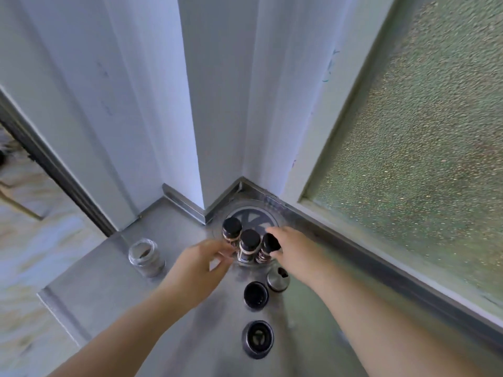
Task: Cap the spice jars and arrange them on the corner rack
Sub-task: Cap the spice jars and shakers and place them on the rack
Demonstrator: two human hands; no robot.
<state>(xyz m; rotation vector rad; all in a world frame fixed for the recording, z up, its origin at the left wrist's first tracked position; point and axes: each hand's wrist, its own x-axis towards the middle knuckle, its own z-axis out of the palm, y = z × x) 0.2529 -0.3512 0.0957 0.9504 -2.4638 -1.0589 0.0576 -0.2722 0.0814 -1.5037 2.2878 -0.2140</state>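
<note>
Three dark-capped spice jars are standing in a tight cluster on the round corner rack, at its near edge: the left jar, the middle jar and the right jar; the left hand is reaching in at the base of the cluster with its fingers curled toward the left and middle jars (blur is hiding whether it is actually gripping either, so I cannot tell); the right hand is curling its thumb and fingers around the black cap of the right jar, seemingly seating or twisting it.

The risk here is crowding; a twist or nudge on one jar could be knocking its neighbours off the rack's edge, and a cap set crooked could be coming loose.

All three jars are standing roughly upright, long axes vertical, caps pointing up, the right one leaning slightly.

An open glass jar is waiting uncapped to the left on the steel counter; a black cap, a steel shaker lid and a ringed lid are lying nearer.
</note>
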